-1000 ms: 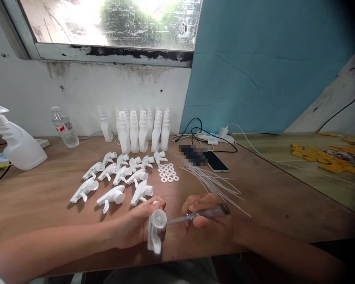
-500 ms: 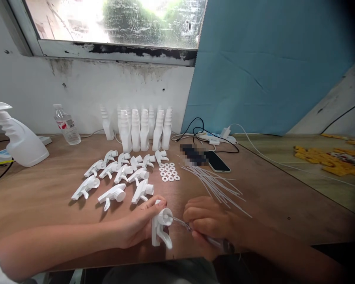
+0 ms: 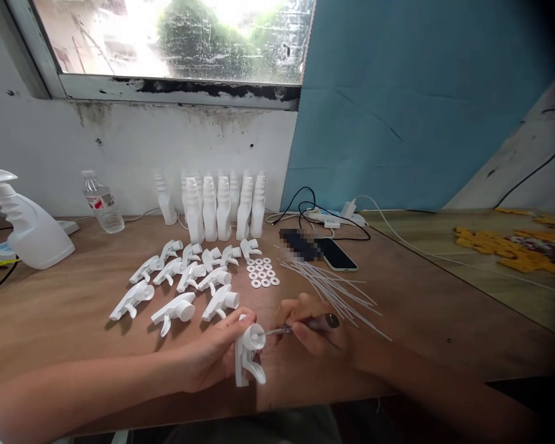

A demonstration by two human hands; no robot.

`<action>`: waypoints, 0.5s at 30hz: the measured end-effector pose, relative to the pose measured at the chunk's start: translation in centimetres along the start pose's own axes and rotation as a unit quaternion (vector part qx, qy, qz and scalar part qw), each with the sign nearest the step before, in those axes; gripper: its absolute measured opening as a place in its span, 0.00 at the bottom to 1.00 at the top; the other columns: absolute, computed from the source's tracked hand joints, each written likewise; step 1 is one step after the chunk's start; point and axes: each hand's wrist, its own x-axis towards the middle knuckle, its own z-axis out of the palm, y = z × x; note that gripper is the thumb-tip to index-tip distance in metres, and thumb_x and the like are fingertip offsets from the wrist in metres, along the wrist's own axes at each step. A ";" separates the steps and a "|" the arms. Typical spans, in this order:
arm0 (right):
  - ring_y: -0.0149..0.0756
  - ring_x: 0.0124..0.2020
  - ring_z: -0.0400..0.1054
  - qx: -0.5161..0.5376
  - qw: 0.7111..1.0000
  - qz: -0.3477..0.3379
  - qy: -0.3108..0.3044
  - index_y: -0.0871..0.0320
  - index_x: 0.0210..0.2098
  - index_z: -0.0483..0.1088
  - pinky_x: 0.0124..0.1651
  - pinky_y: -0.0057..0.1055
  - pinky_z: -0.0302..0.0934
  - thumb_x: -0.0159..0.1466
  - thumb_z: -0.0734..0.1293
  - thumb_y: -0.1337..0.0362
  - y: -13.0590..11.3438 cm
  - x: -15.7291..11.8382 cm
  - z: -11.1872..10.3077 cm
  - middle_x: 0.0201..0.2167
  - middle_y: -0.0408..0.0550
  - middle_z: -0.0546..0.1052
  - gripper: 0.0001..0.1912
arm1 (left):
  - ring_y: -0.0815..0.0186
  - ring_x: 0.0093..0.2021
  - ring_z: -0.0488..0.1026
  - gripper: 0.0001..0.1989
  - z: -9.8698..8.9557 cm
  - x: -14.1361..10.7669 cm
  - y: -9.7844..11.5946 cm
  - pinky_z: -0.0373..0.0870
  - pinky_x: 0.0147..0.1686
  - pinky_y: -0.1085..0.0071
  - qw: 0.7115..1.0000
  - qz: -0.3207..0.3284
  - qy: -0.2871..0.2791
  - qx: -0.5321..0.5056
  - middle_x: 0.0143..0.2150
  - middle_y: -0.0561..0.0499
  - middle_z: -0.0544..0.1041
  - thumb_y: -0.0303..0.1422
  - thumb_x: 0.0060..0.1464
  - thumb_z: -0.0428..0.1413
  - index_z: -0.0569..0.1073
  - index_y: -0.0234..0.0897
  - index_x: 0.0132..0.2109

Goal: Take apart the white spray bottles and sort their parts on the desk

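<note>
My left hand [image 3: 224, 345] is closed around a white trigger sprayer head [image 3: 244, 357], its round collar turned to the right. My right hand [image 3: 312, 327] grips a slim tool with a dark handle and a thin metal shaft, probably a screwdriver [image 3: 321, 322]. The shaft's tip reaches into the collar opening; what it touches inside is hidden. Several more sprayer heads [image 3: 173, 311] lie in rows beyond my left forearm. White ring gaskets [image 3: 271, 282] sit in a small grid past my hands, and thin white tubes [image 3: 337, 290] are fanned out to their right.
White bottles [image 3: 223, 209] stand against the wall. At left are an assembled spray bottle [image 3: 39, 228] and a clear water bottle [image 3: 104, 206]. A phone [image 3: 337, 254], cables and a power strip [image 3: 335, 216] lie behind the tubes. The table's front edge runs close below my hands.
My right hand has turned and risen, so the tool's handle now points up and right instead of down. The tip stays at the collar. The left hand barely moves; the view tilts slightly.
</note>
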 end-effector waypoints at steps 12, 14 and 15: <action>0.26 0.24 0.65 -0.009 0.997 0.066 0.032 0.61 0.25 0.62 0.30 0.25 0.60 0.66 0.57 0.64 -1.2 0.1 0.3 0.23 0.45 0.70 0.14 | 0.74 0.28 0.66 0.10 0.0 -0.1 -0.2 0.68 0.27 0.77 1.000 0.004 0.007 0.000 0.30 0.55 0.64 0.35 0.59 0.54 0.59 0.38 0.37; 0.27 0.25 0.65 0.026 0.995 0.069 0.061 0.60 0.26 0.61 0.32 0.26 0.61 0.68 0.55 0.63 -0.7 -0.2 0.6 0.23 0.45 0.70 0.15 | 0.74 0.27 0.66 0.10 0.0 -0.1 -0.1 0.68 0.28 0.77 1.000 0.001 0.010 -0.006 0.29 0.55 0.64 0.34 0.59 0.54 0.59 0.38 0.37; 0.27 0.25 0.65 0.041 0.993 0.065 0.087 0.60 0.26 0.60 0.32 0.27 0.62 0.68 0.55 0.63 -0.4 -0.4 0.8 0.22 0.44 0.69 0.14 | 0.74 0.27 0.67 0.10 0.0 -0.2 -0.1 0.68 0.28 0.78 1.000 0.000 0.011 -0.010 0.29 0.55 0.64 0.34 0.59 0.54 0.59 0.38 0.37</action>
